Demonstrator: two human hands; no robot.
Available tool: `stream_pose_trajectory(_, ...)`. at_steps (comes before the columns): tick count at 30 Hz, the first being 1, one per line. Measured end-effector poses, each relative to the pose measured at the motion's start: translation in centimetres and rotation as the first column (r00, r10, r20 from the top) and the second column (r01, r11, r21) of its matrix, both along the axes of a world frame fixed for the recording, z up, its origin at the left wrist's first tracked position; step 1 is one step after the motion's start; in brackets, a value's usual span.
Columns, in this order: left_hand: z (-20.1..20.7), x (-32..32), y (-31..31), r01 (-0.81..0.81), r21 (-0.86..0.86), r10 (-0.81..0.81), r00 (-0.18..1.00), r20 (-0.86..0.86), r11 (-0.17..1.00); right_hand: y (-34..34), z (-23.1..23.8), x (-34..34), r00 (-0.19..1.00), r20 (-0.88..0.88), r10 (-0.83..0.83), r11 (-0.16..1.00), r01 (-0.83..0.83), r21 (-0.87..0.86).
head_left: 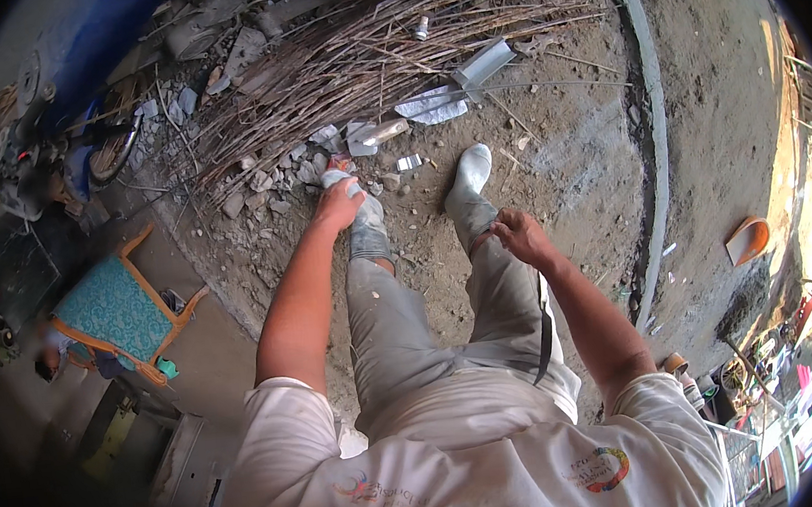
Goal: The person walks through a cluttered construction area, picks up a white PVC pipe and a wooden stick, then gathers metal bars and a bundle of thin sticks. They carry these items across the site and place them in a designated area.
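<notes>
I am bent over, both arms reaching down toward my feet. My left hand (337,204) is closed on the pale, dust-covered boot (365,233) on my left foot, its fingers partly hidden from above. Something reddish (340,165) shows near that boot's toe. At the right shin, my right hand (515,231) pinches the bottom of the grey trouser leg (499,279), close to the top of the right boot (472,174). A dark strap (545,333) hangs from the waist beside the right thigh.
Ahead lies a heap of thin sticks (340,74) with broken rubble (273,188). A raised grey strip (650,132) crosses the dirt on the right, with an orange-rimmed scoop-like piece (748,240) beyond it. A wooden chair with teal upholstery (113,306) stands left.
</notes>
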State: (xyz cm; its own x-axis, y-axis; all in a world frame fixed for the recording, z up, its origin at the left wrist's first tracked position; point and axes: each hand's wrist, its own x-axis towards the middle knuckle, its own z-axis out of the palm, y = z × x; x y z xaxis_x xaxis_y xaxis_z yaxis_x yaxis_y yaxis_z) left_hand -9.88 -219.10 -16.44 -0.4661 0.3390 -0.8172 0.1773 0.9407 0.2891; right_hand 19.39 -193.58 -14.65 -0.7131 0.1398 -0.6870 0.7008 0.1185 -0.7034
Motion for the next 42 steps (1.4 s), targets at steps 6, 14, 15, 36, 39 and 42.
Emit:
stream_pose_trajectory(6,-15.6,-8.2,1.1,0.184,0.074,-0.170,0.972,-0.165,0.980,-6.0,-12.4,-5.4,0.849,0.304,-0.431,0.847,0.498,-0.188)
stream_pose_trajectory(14,-28.9,-13.9,2.7,0.420,-0.014,-0.415,0.891,-0.183,0.908,-12.1,-31.4,-16.1,0.585,0.387,-0.713,0.620,0.783,-0.041)
stream_pose_trajectory(15,-29.8,-14.2,2.7,0.440,-0.014,-0.437,0.886,-0.158,0.898,-12.5,-32.9,-17.3,0.541,0.375,-0.753,0.581,0.814,-0.006)
stream_pose_trajectory(36,-25.2,-30.7,6.9,0.427,0.388,-0.232,0.858,-0.458,0.817,-13.0,-41.4,-21.4,0.291,0.313,-0.904,0.300,0.954,-0.021)
stream_pose_trajectory(39,-25.9,-32.9,8.5,0.428,0.367,-0.168,0.808,-0.564,0.826,-13.1,-42.1,-21.1,0.242,0.352,-0.904,0.233,0.970,-0.067)
stream_pose_trajectory(42,-26.2,-35.5,8.7,0.380,0.221,-0.170,0.764,-0.623,0.898,-13.1,-40.1,-22.5,0.216,0.405,-0.889,0.174,0.975,-0.140)
